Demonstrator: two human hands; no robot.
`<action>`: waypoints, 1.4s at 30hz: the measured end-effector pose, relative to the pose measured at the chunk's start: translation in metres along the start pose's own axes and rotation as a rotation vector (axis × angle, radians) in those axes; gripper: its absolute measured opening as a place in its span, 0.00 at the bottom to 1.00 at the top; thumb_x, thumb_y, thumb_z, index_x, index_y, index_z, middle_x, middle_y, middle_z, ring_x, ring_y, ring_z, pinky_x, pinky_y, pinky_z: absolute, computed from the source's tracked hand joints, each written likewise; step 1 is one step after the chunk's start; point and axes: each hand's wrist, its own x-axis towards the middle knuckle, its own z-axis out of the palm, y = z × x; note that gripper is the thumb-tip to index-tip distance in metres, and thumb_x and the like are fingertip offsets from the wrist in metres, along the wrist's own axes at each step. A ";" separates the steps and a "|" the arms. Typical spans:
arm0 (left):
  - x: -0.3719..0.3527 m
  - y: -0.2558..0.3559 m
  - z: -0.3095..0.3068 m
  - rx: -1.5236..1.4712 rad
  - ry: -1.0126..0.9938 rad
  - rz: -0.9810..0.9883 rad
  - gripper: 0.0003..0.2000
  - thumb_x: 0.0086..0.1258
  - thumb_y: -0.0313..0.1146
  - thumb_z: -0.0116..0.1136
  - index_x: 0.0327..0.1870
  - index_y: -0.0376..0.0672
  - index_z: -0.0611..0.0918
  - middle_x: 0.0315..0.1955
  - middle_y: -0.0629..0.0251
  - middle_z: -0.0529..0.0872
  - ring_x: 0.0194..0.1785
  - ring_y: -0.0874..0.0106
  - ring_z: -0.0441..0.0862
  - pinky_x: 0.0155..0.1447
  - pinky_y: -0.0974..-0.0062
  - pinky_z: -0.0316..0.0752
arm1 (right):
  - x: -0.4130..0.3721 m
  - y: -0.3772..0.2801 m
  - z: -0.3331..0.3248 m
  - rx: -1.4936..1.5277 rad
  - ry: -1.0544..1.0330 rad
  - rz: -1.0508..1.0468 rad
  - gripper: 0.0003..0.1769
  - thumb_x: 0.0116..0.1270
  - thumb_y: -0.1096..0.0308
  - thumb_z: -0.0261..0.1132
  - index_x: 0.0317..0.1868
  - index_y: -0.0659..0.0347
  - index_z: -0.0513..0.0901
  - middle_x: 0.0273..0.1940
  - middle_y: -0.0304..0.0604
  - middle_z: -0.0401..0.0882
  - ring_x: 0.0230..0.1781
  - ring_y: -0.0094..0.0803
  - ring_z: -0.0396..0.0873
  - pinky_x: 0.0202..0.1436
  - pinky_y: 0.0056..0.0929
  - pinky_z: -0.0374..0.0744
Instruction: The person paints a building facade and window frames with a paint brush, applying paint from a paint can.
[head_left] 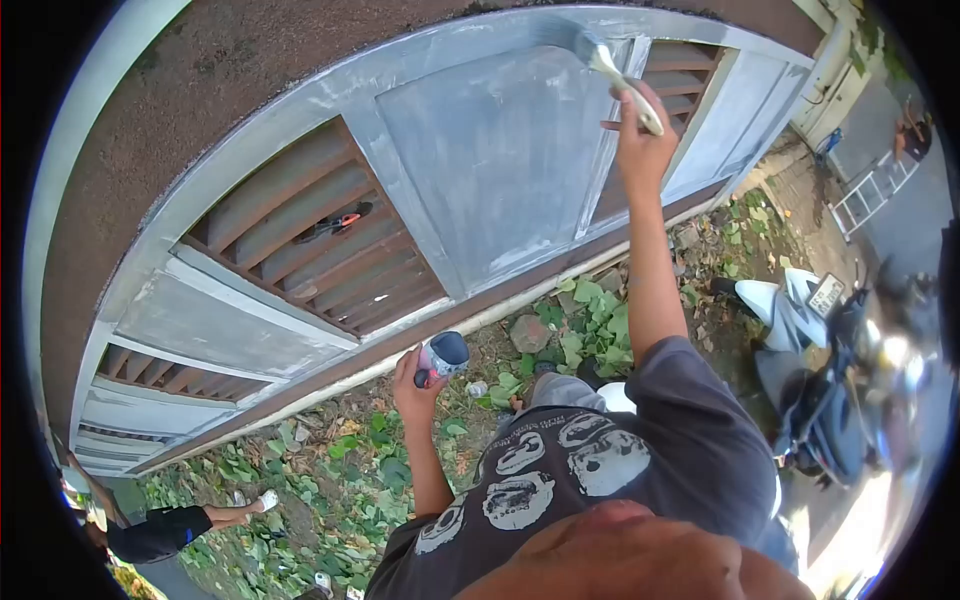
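Note:
My right hand (643, 125) is raised high and grips the pale handle of a paintbrush (604, 62). Its bristles, slightly blurred, press on the top of a grey-painted panel (500, 150) in the wall. Lower down, my left hand (415, 385) is wrapped around a small paint can (446, 352) with dark grey inside, held in front of my chest. Streaks of uneven grey and white show across the panel and its frame. Slatted brown louvers (320, 230) sit to the left of the panel, with an orange-and-black object (345, 220) stuck between the slats.
Leafy ground plants (600, 320) and a rock (530, 334) lie along the wall's foot. On the right stand a parked motorcycle (825, 400) and a white ladder (875, 197), with a person (912, 135) near it. Another person (160, 535) is at the lower left.

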 end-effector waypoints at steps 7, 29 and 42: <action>0.005 0.007 0.009 -0.057 -0.015 -0.050 0.39 0.45 0.18 0.80 0.66 0.36 0.81 0.60 0.56 0.82 0.60 0.58 0.83 0.61 0.65 0.80 | 0.073 0.075 -0.085 -0.445 0.268 -0.148 0.12 0.77 0.70 0.68 0.56 0.66 0.87 0.37 0.47 0.89 0.29 0.26 0.85 0.31 0.28 0.81; 0.013 -0.008 0.044 -0.058 -0.127 0.017 0.39 0.46 0.21 0.81 0.67 0.36 0.80 0.62 0.52 0.81 0.65 0.51 0.81 0.66 0.58 0.78 | 0.101 0.123 -0.140 -0.494 0.312 -0.174 0.12 0.76 0.68 0.68 0.55 0.63 0.88 0.36 0.46 0.88 0.32 0.27 0.84 0.37 0.27 0.80; 0.035 0.040 0.051 -0.068 -0.192 -0.075 0.41 0.45 0.19 0.81 0.68 0.41 0.81 0.62 0.55 0.81 0.64 0.54 0.82 0.66 0.59 0.79 | -0.059 -0.036 -0.006 -0.027 -0.486 -0.164 0.13 0.75 0.71 0.70 0.57 0.64 0.87 0.45 0.45 0.90 0.37 0.23 0.88 0.35 0.23 0.82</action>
